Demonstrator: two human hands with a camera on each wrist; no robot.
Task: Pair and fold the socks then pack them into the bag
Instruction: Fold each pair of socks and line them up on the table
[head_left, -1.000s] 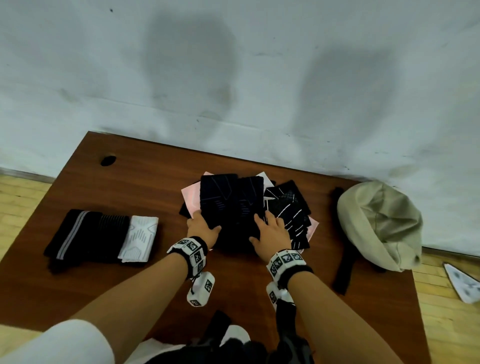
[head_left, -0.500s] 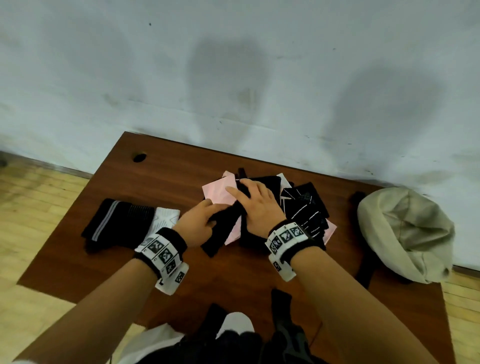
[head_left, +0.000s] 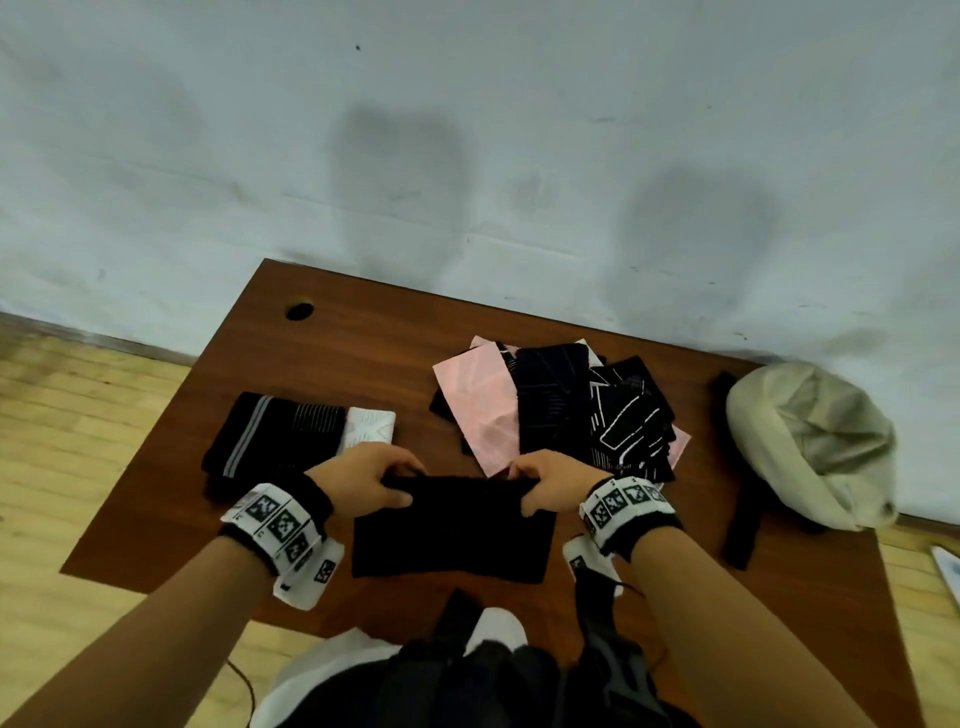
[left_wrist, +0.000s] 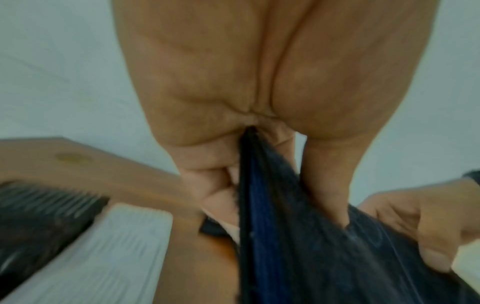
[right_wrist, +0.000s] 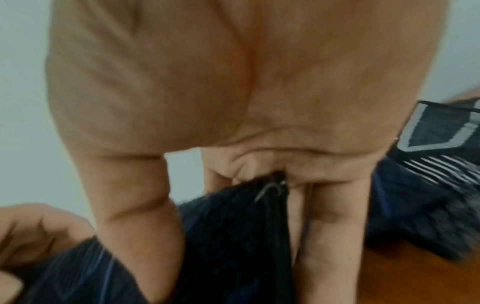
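Note:
A dark navy sock (head_left: 452, 527) hangs stretched between both hands over the near middle of the table. My left hand (head_left: 371, 480) pinches its upper left corner, and in the left wrist view the sock (left_wrist: 298, 236) runs down from between the curled fingers (left_wrist: 221, 197). My right hand (head_left: 553, 480) pinches the upper right corner; the right wrist view shows the sock (right_wrist: 233, 236) clamped under the thumb. A loose pile of pink, black and patterned socks (head_left: 556, 410) lies just beyond. The beige bag (head_left: 810, 441) sits at the right end of the table.
Folded socks, black with a grey stripe and white (head_left: 296, 436), lie in a row at the left of the brown table (head_left: 363, 353). A black strap (head_left: 743, 525) trails from the bag toward the front edge. A cable hole (head_left: 300, 310) is at the far left corner. Wall behind.
Both hands left the sock pile and drew back toward me, lifting one dark sock out and spreading it flat between them.

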